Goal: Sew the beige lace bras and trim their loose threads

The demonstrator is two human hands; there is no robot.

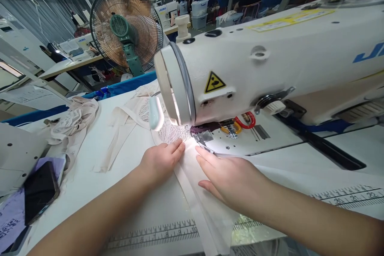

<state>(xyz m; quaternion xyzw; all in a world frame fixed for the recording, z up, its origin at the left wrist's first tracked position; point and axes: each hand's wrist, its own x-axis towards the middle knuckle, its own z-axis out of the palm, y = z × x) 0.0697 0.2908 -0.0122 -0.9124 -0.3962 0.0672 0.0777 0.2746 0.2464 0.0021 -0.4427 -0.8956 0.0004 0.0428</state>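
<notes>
your left hand point(162, 162), fingers bunched on the cloth point(189, 168), is probably there to hold it flat; whether they pinch, i cannot tell. the cloth lies between your hands, pale and thin, lacy towards eleven o'clock, plain towards six. your right hand point(229, 174) rests along it, fingers straight, thumb slightly apart, seemingly to steer it by the machine point(234, 60) at one o'clock.

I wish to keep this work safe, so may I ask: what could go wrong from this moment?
The left hand and right hand lie close to the lit area under the sewing machine; a slip might injure a finger. The pale fabric between them runs down toward the near edge of the table, so a tug there could pull it crooked.
</notes>
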